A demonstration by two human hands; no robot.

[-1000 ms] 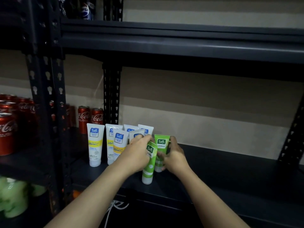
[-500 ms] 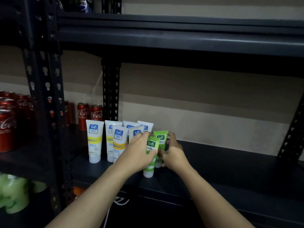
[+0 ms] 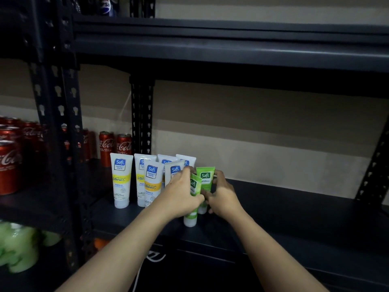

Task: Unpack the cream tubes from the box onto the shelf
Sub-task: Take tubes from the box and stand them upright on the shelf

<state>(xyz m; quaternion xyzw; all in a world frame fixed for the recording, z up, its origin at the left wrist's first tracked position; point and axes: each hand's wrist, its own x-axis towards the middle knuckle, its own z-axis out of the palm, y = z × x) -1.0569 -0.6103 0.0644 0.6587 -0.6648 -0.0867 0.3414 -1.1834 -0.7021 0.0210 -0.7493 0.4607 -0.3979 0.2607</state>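
Your left hand (image 3: 181, 197) grips the front green tube (image 3: 191, 219), your right hand (image 3: 224, 197) the rear green tube (image 3: 205, 178), both standing on the shelf (image 3: 284, 209) beside the white tubes (image 3: 121, 180). Set each cap flat before loosening your grip.

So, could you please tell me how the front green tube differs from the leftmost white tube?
The front green tube is green; the leftmost white tube is white with a yellow band. The left hand grips the green one, while the white one stands free. The green one leans slightly; the white one stands straight. Both are Safi tubes standing cap down on the shelf.
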